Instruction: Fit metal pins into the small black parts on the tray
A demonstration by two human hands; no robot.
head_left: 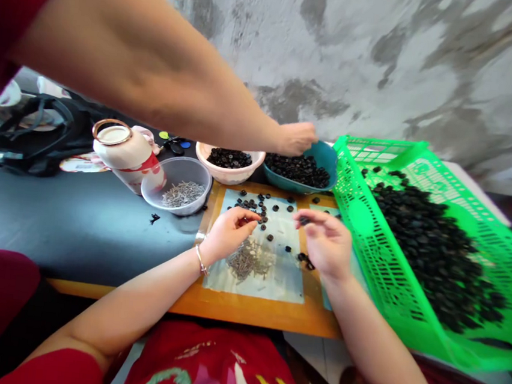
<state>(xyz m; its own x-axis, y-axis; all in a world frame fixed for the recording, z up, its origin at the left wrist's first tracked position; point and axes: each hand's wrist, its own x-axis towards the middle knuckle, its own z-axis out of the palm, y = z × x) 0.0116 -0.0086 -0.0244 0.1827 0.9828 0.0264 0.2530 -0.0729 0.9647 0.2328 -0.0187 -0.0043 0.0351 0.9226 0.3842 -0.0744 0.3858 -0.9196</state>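
Right grip (pixel 330 246), small black piece (pixel 304 220) at its fingertips.

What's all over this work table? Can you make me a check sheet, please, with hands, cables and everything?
Surface: dark table; board with a pale sheet on it
Things: loose black rings and a pile of metal pins on the sheet; more pins in the clear bowl; black bits in the pink bowl, teal bowl and green basket
Clutter: jar and black bag at the left
Hands: right hand pinches a small black piece; left hand is over the sheet, its grip unclear
Cables: nothing seen
Surroundings: patchy grey wall; another person's arm reaches to the teal bowl
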